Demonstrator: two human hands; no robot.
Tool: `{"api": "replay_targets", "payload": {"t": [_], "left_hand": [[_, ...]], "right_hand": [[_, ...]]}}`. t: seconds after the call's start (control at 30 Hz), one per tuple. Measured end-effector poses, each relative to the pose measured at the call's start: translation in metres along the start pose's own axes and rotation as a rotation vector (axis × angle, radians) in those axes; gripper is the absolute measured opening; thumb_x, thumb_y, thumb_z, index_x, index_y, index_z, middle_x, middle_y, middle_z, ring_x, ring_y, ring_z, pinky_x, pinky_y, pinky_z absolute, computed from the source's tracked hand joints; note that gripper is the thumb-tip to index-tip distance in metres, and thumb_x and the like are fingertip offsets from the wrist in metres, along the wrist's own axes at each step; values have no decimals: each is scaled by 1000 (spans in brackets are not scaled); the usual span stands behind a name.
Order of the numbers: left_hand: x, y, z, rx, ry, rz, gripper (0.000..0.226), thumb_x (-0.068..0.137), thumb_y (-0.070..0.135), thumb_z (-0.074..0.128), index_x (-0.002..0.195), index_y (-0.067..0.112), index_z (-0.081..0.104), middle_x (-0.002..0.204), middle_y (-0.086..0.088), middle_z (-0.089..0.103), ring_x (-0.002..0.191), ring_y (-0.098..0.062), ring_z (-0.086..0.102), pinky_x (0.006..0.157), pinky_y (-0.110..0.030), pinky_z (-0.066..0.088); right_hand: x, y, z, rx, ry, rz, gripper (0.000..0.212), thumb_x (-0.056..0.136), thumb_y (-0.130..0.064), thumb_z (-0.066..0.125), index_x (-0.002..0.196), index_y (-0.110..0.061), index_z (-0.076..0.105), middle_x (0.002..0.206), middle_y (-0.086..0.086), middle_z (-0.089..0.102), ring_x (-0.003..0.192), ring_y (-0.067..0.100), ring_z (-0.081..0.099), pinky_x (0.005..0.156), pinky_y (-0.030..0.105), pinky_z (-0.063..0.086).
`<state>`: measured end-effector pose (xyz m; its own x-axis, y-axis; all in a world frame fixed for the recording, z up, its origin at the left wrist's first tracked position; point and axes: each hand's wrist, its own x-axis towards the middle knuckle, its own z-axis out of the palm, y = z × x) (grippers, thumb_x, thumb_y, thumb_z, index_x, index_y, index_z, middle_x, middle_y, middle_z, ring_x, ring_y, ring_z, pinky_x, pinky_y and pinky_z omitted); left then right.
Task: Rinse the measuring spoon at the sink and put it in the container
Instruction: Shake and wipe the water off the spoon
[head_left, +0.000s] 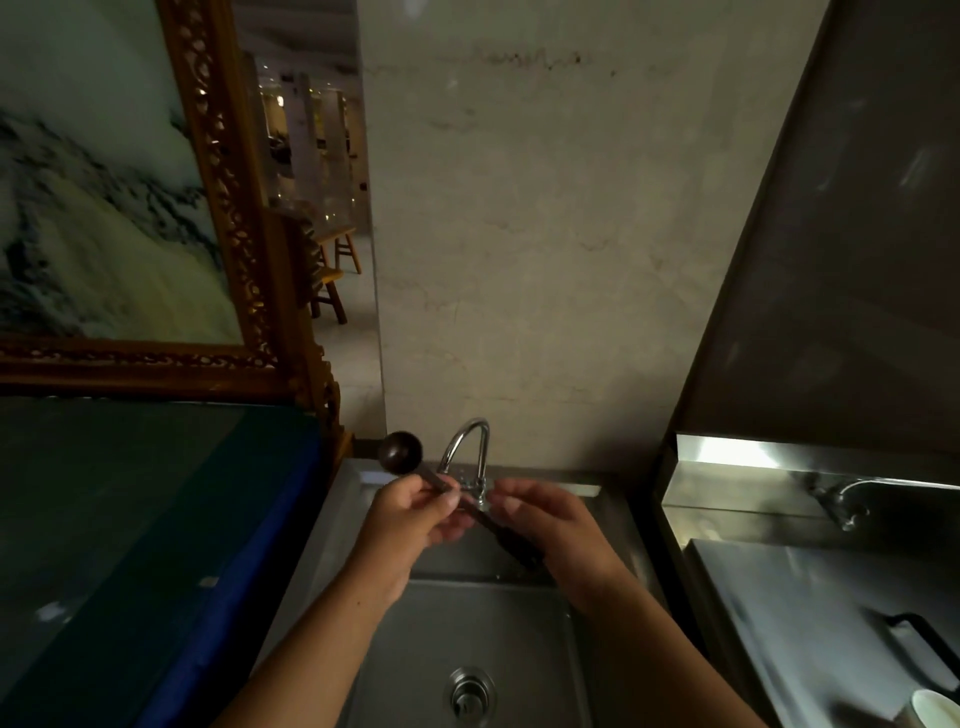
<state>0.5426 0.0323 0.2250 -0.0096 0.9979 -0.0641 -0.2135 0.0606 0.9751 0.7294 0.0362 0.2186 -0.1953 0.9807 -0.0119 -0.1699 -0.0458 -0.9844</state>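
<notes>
A dark measuring spoon (401, 452) with a round bowl and a long dark handle is held over the steel sink (467, 623). Its bowl points up and to the left, its handle runs down to the right. My left hand (410, 519) grips the handle just below the bowl. My right hand (550, 525) holds the lower part of the handle. Both hands are right in front of the curved chrome faucet (470, 441). I cannot tell whether water is running. A pale container rim (935, 709) shows at the bottom right corner.
The sink drain (470, 693) lies at the bottom centre. A dark blue-edged surface (156, 545) sits to the left below a carved wooden picture frame (223, 208). A second steel sink unit with its own tap (844, 499) and a black handle (919, 644) stands on the right.
</notes>
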Motion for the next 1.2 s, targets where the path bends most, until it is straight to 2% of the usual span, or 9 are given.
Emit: {"api": "replay_targets", "payload": {"t": [0.17,0.3,0.37,0.5,0.67,0.73,0.87,1.07,1.2], "left_hand": [[-7,-9,-8,-244,101,-15,8,91,0,56,97,0,63,89,-19,72,77,-29,73,63,-30,61],[-10,-20,-11,-275,145,-58,8,92,0,56,95,0,63,92,-22,70,83,-33,72,65,-31,61],[-11,-26,-12,-313,154,-80,7,91,0,56,94,1,62,90,-23,70,81,-33,72,64,-31,61],[-16,-38,-16,-373,167,-111,9,89,4,60,96,1,65,85,-20,77,80,-32,76,60,-30,61],[-22,-43,-23,-409,191,-133,11,87,5,62,96,0,65,86,-22,76,82,-34,76,60,-31,62],[-26,-43,-31,-420,216,-130,11,86,5,63,96,-1,65,86,-22,75,81,-34,76,60,-30,61],[-37,-37,-55,-422,292,-115,8,88,3,61,93,-2,63,77,-17,77,76,-30,76,58,-30,62],[-74,-26,-102,-447,435,-34,7,91,1,56,89,1,63,73,-14,76,72,-26,76,59,-28,62],[-117,-26,-127,-465,610,44,7,91,4,58,89,3,64,76,-15,77,76,-28,76,60,-29,61]], "right_hand": [[-10,14,-1,-120,-5,-4,18,88,-4,63,101,-15,69,84,0,74,79,9,67,68,20,54],[-11,13,-3,-396,26,-98,19,81,-3,71,91,-19,71,75,-6,70,69,3,62,66,19,48],[-11,13,-6,-530,54,-107,18,78,-11,75,92,-22,72,78,-5,72,72,2,65,70,23,51],[-15,13,-7,-620,40,-106,17,79,-14,73,94,-21,71,82,1,74,77,10,67,77,34,55],[-16,15,1,-786,37,-146,17,80,-16,71,93,-27,71,75,-11,68,69,-3,61,66,12,45],[-15,17,10,-828,27,-176,16,79,-19,71,92,-29,70,77,-14,68,73,-5,61,65,9,45],[-10,24,38,-907,-66,-249,16,80,-27,72,93,-34,67,80,-19,67,83,-10,61,68,2,43],[-3,36,96,-918,-257,-339,12,82,-27,69,93,-30,65,84,-15,69,82,-3,62,71,12,49],[-9,44,137,-899,-419,-452,11,82,-20,68,91,-26,66,83,-9,69,76,5,62,69,19,49]]}}
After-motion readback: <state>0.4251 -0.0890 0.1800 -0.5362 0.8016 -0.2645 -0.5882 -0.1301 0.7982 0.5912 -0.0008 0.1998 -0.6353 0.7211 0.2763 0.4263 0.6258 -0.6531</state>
